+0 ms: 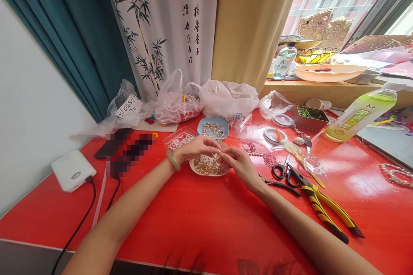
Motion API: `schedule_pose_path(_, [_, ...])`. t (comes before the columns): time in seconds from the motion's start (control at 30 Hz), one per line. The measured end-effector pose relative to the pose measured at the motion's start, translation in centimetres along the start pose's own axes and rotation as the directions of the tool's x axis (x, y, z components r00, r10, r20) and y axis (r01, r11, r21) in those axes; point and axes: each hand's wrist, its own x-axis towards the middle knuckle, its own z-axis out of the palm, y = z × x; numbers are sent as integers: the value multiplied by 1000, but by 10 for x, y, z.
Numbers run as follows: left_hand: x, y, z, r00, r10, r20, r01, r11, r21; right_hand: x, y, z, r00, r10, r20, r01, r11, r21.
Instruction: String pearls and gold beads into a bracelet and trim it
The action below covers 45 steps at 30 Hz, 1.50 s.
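Bowl (209, 175): pale, shallow, sitting flat on the red tabletop (193, 223), kinda hidden by the left hand (197, 147) and right hand (239, 162)
Gold beads (208, 168): tons of tiny ones, loose, covering the near side
Paler bits (206, 159): further back, too small to make out

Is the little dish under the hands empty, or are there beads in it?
Not empty: the dish holds many tiny gold beads. The left hand and right hand hide part of it.
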Motion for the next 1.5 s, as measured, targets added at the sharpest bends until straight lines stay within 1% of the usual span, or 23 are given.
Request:
schedule_pose_path(0.13, [-5,13,2,999,22,-27,-17,989,145,0,-1,0,1000,-10,2,10,999,44])
schedule_pose_path(0.3, [-9,25,12,994,97,-50,-83,971,223,-1,-5,-2,999,-42,-4,42,999,-16])
schedule_pose_path(0.4, [-10,28,15,989,112,-92,-87,968,237,-1,-6,-4,996,-75,-49,69,992,-103])
schedule_pose_path(0.47, [-10,29,15,986,106,-128,-73,968,239,-1,-5,-7,987,-125,-99,102,972,-210])
schedule_pose_path(0.53, [-10,30,15,983,108,-152,-68,966,248,-1,-4,-10,970,-197,-140,139,929,-342])
schedule_pose_path(0.6, [-10,30,16,980,115,-165,-69,963,259,-1,-4,-13,956,-250,-151,164,887,-431])
schedule_pose_path(0.67, [-9,30,18,978,127,-167,-80,962,261,0,-4,-15,951,-270,-148,175,871,-460])
schedule_pose_path(0.77, [-8,28,21,977,148,-154,-110,967,231,1,-4,-18,951,-278,-132,183,855,-486])
schedule_pose_path(0.83, [-6,25,22,974,165,-154,-130,968,214,2,-4,-19,958,-265,-110,185,862,-472])
schedule_pose_path(0.9, [-4,23,23,965,185,-186,-144,967,211,2,-5,-20,967,-240,-88,182,887,-425])
schedule_pose_path(0.97, [-3,23,24,945,211,-248,-158,963,218,1,-6,-21,973,-218,-70,177,909,-376])
schedule_pose_path(1.07, [-2,23,25,923,242,-299,-175,956,234,0,-8,-21,978,-206,-30,182,915,-361])
schedule_pose_path(1.13, [0,21,25,929,236,-286,-169,956,240,1,-8,-21,978,-205,-19,184,911,-370])
schedule_pose_path(1.2, [2,15,24,940,210,-270,-134,953,273,3,-7,-23,975,-215,-58,180,914,-363])
schedule_pose_path(1.27, [5,6,23,944,197,-263,-87,923,376,5,-5,-26,966,-225,-130,173,930,-325])
schedule_pose_path(1.3, [6,2,23,946,200,-254,-66,888,455,6,-4,-28,960,-225,-166,168,939,-299])
schedule_pose_path(1.37, [7,-6,24,967,172,-186,-25,796,604,7,-1,-32,954,-212,-211,159,957,-243])
schedule_pose_path(1.43, [6,-10,26,987,119,-104,-10,704,710,8,0,-36,956,-188,-224,145,970,-193])
schedule_pose_path(1.5, [4,-11,28,995,61,-79,19,664,747,8,1,-38,962,-162,-218,130,980,-153])
